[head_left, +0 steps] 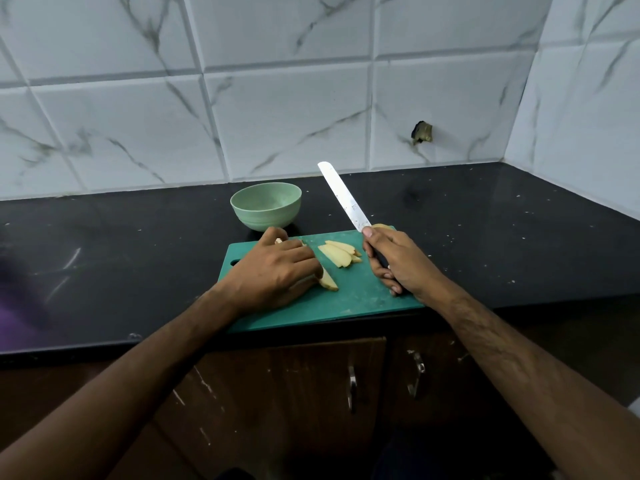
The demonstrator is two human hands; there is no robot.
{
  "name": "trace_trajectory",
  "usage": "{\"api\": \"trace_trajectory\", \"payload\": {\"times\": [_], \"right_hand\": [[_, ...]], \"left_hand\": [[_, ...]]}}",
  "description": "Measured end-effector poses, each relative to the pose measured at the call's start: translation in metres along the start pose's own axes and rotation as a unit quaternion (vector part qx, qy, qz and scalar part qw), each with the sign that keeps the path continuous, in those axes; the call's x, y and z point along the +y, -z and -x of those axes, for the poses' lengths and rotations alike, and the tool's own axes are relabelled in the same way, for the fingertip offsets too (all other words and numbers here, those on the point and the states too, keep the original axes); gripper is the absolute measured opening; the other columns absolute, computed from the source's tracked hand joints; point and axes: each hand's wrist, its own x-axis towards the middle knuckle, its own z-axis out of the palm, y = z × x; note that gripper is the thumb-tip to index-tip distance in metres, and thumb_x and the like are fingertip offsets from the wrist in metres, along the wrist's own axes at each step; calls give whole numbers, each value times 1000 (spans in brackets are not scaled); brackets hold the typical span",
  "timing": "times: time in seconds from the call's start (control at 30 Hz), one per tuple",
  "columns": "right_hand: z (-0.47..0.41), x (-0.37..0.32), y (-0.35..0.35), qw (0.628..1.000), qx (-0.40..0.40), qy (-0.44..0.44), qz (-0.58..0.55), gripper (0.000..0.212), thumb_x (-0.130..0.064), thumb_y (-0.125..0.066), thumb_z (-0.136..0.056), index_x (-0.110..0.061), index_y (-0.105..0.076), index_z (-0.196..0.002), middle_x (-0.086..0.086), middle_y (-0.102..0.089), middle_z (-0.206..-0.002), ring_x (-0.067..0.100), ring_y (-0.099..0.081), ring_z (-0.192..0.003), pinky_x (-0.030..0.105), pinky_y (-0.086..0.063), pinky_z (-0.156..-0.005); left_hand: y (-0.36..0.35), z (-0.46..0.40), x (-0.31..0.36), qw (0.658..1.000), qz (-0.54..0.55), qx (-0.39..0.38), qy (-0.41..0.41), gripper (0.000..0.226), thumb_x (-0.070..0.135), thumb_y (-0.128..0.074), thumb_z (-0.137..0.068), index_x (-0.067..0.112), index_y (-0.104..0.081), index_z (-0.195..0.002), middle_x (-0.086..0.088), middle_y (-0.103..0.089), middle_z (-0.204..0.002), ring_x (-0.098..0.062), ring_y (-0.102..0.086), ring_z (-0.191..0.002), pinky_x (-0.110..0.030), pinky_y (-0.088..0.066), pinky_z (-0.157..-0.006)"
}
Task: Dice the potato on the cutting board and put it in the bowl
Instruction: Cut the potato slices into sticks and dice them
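Lying sliced, potato (337, 253) on board (360, 299)

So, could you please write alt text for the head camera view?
The left hand holds potato slices on a green cutting board while the right hand raises a knife. A green bowl stands behind on the counter.

Bowl (266, 205) sits behind cutting board (360, 299), touching.
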Motion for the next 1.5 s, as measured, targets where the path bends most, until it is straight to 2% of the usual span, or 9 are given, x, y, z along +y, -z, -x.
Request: {"api": "trace_trajectory", "payload": {"times": [0.1,0.27,0.4,0.57,0.7,0.97,1.17,1.33,1.5], "right_hand": [[0,0,-1,1000,0,-2,8,42,-44,-40,-109,-8,-49,-88,2,-37,-50,13,-28,-34,21,-31,-37],[1,-8,-4,999,-7,-23,32,42,-42,-40,-109,-7,-50,-87,1,-37,-49,15,-30,-33,23,-33,-37],[10,-27,0,988,-56,-77,125,44,-41,-39,-109,-8,-54,-86,2,-44,-50,17,-40,-34,24,-38,-39],[43,-50,-6,904,-105,-156,384,49,-51,-32,-108,-14,-60,-92,3,-61,-64,14,-54,-38,27,-46,-49],[63,-47,-23,857,-94,-140,487,47,-55,-30,-106,-21,-58,-89,3,-72,-75,13,-65,-44,29,-52,-52],[71,-45,-40,872,-94,-129,462,45,-54,-31,-107,-22,-55,-88,2,-69,-74,18,-70,-51,29,-52,-50],[77,-53,-39,843,-48,-82,530,43,-54,-28,-107,-26,-51,-83,-5,-60,-71,9,-61,-56,25,-37,-51],[78,-47,-51,825,-40,-61,560,40,-52,-29,-108,-25,-56,-94,-6,-56,-78,10,-56,-70,32,-43,-61],[86,-47,-60,816,-43,-37,575,38,-48,-27,-109,-23,-55,-102,-7,-51,-79,8,-51,-68,31,-41,-62]], "left_hand": [[1,14,2,999,16,-19,35,20,35,-53,-102,22,-69,-104,6,-68,-100,-20,-62,-93,-43,-39,-89],[-8,20,0,981,74,-60,169,33,51,-51,-96,32,-62,-121,12,-65,-121,-11,-58,-116,-37,-34,-95],[-11,20,-1,976,92,-90,176,42,60,-43,-96,37,-64,-124,17,-63,-129,-5,-53,-123,-38,-33,-99],[-10,20,0,973,104,-82,190,45,64,-41,-95,35,-65,-121,14,-63,-124,-9,-55,-118,-41,-35,-95],[-10,20,1,973,99,-87,190,50,68,-38,-94,35,-64,-120,14,-61,-123,-9,-53,-118,-41,-36,-96],[-6,22,2,976,95,-59,188,42,66,-44,-93,34,-67,-109,16,-62,-114,-8,-54,-110,-33,-30,-89],[-7,23,2,976,95,-54,188,42,67,-43,-92,34,-67,-106,16,-62,-112,-7,-56,-108,-37,-36,-92],[-6,22,3,979,86,-45,178,43,64,-44,-92,30,-69,-102,13,-65,-108,-10,-59,-105,-39,-38,-90],[-6,23,4,981,83,-32,174,38,61,-48,-92,31,-69,-99,14,-65,-104,-10,-60,-103,-38,-38,-87]]}}
